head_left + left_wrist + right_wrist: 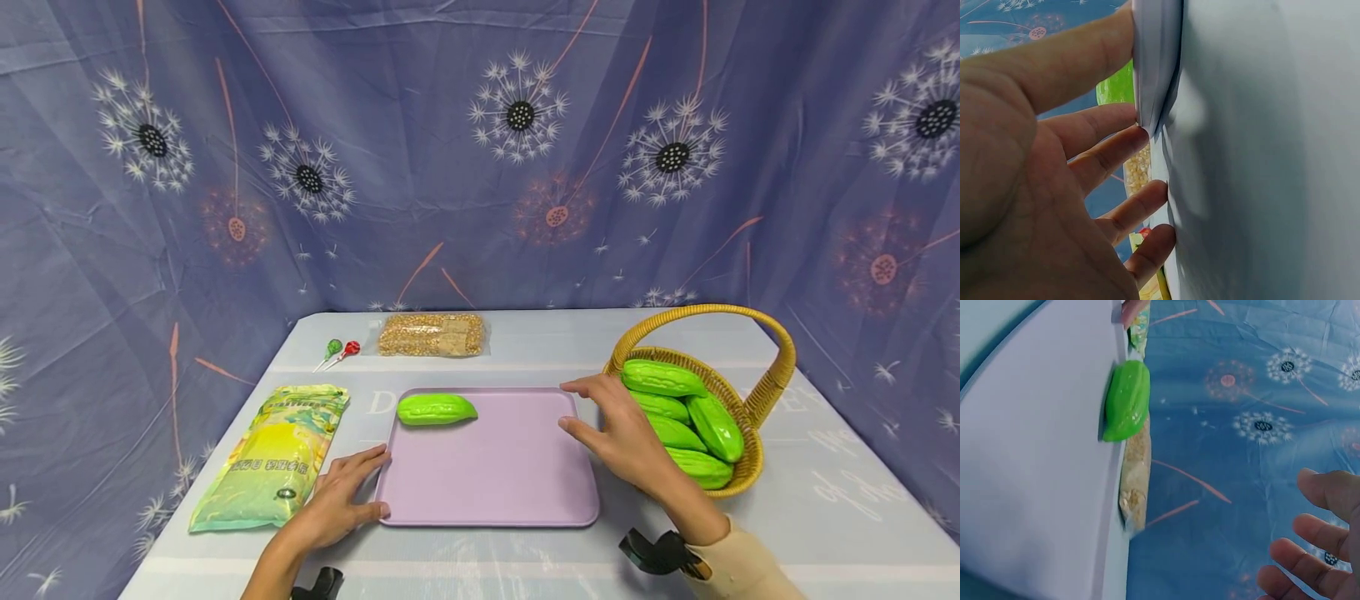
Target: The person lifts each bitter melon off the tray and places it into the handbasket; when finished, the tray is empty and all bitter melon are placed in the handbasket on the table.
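Observation:
A lilac tray (495,483) lies in the middle of the table, with one green gourd (437,409) at its far left. My left hand (367,483) rests against the tray's near left corner, thumb along the front rim and fingers fairly straight along the left edge; in the left wrist view the tray's edge (1157,94) sits between thumb and fingers. My right hand (592,412) hovers with spread fingers over the tray's right edge, holding nothing. Just to its right stands a wicker basket (750,454) holding several green gourds (663,377). The right wrist view shows the tray's gourd (1125,400) and my bare fingers (1316,550).
A yellow-green packet (270,454) lies left of the tray. At the table's far side are two lollipops (341,350) and a clear bag of grain snack (431,335). A blue dandelion-print cloth hangs behind and at both sides.

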`<state>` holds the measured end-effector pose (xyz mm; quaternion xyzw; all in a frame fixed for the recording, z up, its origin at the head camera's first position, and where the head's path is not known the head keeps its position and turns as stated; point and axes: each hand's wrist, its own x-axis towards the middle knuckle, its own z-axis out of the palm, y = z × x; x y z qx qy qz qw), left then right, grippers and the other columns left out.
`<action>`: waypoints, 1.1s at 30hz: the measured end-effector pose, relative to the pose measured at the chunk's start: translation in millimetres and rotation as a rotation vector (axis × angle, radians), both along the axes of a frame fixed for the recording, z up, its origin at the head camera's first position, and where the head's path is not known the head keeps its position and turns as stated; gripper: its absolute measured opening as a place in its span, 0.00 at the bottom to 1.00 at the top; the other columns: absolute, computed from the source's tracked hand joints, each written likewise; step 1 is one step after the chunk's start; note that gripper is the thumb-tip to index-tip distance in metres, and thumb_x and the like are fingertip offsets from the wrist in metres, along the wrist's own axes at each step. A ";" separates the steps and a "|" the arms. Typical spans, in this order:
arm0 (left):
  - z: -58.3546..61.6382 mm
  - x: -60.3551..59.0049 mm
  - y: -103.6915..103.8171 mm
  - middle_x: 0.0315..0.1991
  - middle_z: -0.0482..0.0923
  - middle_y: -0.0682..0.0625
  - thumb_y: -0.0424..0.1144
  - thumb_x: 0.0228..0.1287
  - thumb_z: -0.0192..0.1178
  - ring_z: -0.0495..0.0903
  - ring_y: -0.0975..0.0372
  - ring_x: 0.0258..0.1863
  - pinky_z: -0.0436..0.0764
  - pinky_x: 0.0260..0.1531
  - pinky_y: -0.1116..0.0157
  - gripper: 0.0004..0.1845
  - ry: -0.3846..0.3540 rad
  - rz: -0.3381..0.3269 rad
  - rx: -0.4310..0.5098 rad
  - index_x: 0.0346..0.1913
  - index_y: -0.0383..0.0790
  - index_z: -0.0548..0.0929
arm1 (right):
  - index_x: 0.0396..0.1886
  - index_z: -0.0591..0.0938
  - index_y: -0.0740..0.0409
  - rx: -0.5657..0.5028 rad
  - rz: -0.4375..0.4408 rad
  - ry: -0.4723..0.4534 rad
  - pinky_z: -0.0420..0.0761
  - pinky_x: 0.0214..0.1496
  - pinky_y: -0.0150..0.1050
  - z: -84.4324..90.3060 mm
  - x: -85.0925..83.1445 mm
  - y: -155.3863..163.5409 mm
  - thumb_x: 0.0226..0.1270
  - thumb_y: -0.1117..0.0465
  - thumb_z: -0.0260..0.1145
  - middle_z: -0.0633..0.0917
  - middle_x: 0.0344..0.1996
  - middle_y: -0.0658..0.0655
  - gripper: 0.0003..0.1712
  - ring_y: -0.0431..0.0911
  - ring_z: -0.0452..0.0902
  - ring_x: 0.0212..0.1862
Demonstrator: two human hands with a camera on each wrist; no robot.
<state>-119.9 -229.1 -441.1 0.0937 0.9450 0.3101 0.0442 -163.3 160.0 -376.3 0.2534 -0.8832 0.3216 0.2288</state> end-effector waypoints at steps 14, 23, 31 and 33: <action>-0.6 -1.6 0.5 0.70 0.64 0.48 0.48 0.48 0.70 0.60 0.49 0.65 0.55 0.57 0.45 0.37 -0.008 -0.001 0.011 0.64 0.44 0.72 | 0.51 0.80 0.52 -0.014 0.070 -0.039 0.73 0.46 0.42 -9.2 -17.6 -40.3 0.53 0.56 0.72 0.81 0.44 0.51 0.24 0.44 0.72 0.47; -1.3 -1.0 -0.1 0.70 0.64 0.48 0.48 0.48 0.70 0.60 0.50 0.64 0.56 0.56 0.46 0.37 0.004 -0.010 0.018 0.64 0.44 0.72 | 0.52 0.79 0.51 -0.016 0.076 -0.122 0.70 0.46 0.42 -19.8 -28.7 -60.6 0.53 0.54 0.71 0.80 0.45 0.49 0.25 0.45 0.73 0.46; -1.1 -0.4 -0.7 0.69 0.65 0.48 0.49 0.48 0.70 0.60 0.50 0.64 0.56 0.56 0.46 0.37 0.011 -0.008 0.013 0.64 0.43 0.72 | 0.54 0.79 0.51 -0.019 0.083 -0.217 0.73 0.46 0.41 -27.0 -37.2 -78.4 0.53 0.54 0.71 0.81 0.46 0.52 0.26 0.46 0.73 0.48; -0.7 -0.1 -0.9 0.69 0.65 0.48 0.49 0.48 0.69 0.61 0.50 0.64 0.57 0.55 0.47 0.37 0.018 -0.014 0.007 0.64 0.43 0.72 | 0.54 0.79 0.52 -0.009 0.089 -0.232 0.73 0.46 0.41 -28.9 -39.9 -83.4 0.53 0.54 0.71 0.81 0.47 0.53 0.27 0.46 0.73 0.49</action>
